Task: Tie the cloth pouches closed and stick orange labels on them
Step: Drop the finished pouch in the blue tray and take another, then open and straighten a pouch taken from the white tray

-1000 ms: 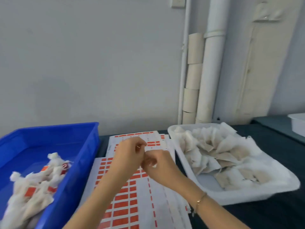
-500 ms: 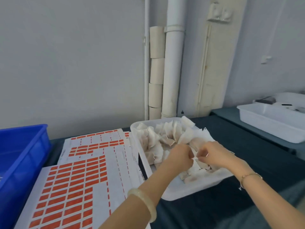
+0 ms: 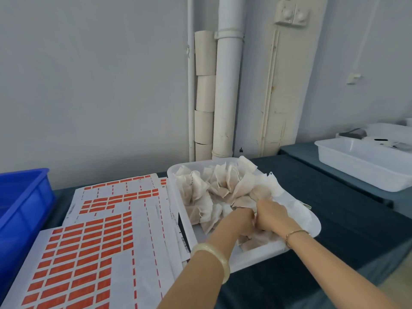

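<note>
- Far out to the left of both hands sits the blue bin (image 3: 22, 208); its inside is out of view, so I cannot count any finished work.
- Just left of the left hand lie the label sheets (image 3: 89, 253). Rows of orange labels (image 3: 73, 270) remain on them, along with bare gaps where labels are gone.
- The white tray (image 3: 181, 228) is right under the hands, and the pouches (image 3: 200, 197) are piled in it, ahead of the knuckles and to their left. Their tops flare open with no labels showing, so by my read plenty is left to tie.
- The left hand (image 3: 242, 221) is down in the pile, fingers curled into cloth and fingertips hidden.
- The pouch (image 3: 254, 222) is squeezed between the two hands, touching both, and seems to be the one picked out for tying.
- The right hand (image 3: 270, 216) is knuckle to knuckle with the left, fingers curled tight on that same cloth.
- Well off to the right of the right hand stands a second tray (image 3: 361, 172), out of play.
- My call: this one has no knot or label yet.
</note>
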The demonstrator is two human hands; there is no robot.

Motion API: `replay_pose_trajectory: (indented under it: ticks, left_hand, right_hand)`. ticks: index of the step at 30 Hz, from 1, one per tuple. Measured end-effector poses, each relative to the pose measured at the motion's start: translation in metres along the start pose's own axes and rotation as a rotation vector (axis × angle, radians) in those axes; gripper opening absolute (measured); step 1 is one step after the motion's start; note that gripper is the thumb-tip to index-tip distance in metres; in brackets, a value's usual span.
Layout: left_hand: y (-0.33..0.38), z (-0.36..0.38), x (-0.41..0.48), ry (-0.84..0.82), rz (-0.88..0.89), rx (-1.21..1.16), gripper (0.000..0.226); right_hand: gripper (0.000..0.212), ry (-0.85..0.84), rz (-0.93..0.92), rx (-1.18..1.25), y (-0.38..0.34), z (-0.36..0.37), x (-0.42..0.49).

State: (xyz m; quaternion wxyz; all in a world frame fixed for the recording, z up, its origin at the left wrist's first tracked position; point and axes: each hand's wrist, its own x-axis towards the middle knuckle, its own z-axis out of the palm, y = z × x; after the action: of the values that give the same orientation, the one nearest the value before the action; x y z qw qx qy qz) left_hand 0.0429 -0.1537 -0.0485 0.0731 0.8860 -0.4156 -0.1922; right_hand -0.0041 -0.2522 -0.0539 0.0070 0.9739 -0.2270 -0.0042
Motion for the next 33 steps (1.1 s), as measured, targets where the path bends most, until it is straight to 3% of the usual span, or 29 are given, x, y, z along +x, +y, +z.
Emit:
replay_pose_trajectory:
  ticks: [6, 11, 15, 19, 23, 25, 29, 33]
  left_hand:
    - [-0.004, -0.002, 0.003, 0.096, 0.017, 0.029, 0.038]
    - [-0.026, -0.025, -0.011, 0.376, 0.067, -0.063, 0.022]
    - [-0.048, -0.047, -0.038, 0.487, 0.087, -0.276, 0.027]
    - [-0.081, -0.068, -0.090, 0.624, 0.117, -0.490, 0.015]
    - [-0.119, -0.073, -0.163, 0.780, 0.154, -0.796, 0.027]
    - [-0.137, -0.068, -0.198, 0.761, 0.169, -0.886, 0.033]
    - [-0.172, -0.037, -0.245, 0.684, 0.015, -1.030, 0.044]
    - [-0.200, 0.011, -0.252, 0.739, -0.176, -1.146, 0.043]
  right_hand:
    - [0.027, 0.009, -0.037, 0.124, 0.002, 0.000, 0.001]
    - [0.013, 0.098, -0.118, 0.578, -0.001, -0.027, -0.007]
    - [0.008, 0.230, -0.212, 0.831, -0.020, -0.059, -0.019]
    - [0.012, 0.302, -0.328, 1.040, -0.060, -0.091, -0.038]
    - [0.012, 0.259, -0.506, 1.225, -0.113, -0.110, -0.065]
    - [0.012, 0.203, -0.596, 1.261, -0.140, -0.113, -0.077]
    - [0.013, 0.089, -0.707, 1.237, -0.192, -0.093, -0.091]
    - [0.012, 0.067, -0.618, 1.217, -0.234, -0.038, -0.098]
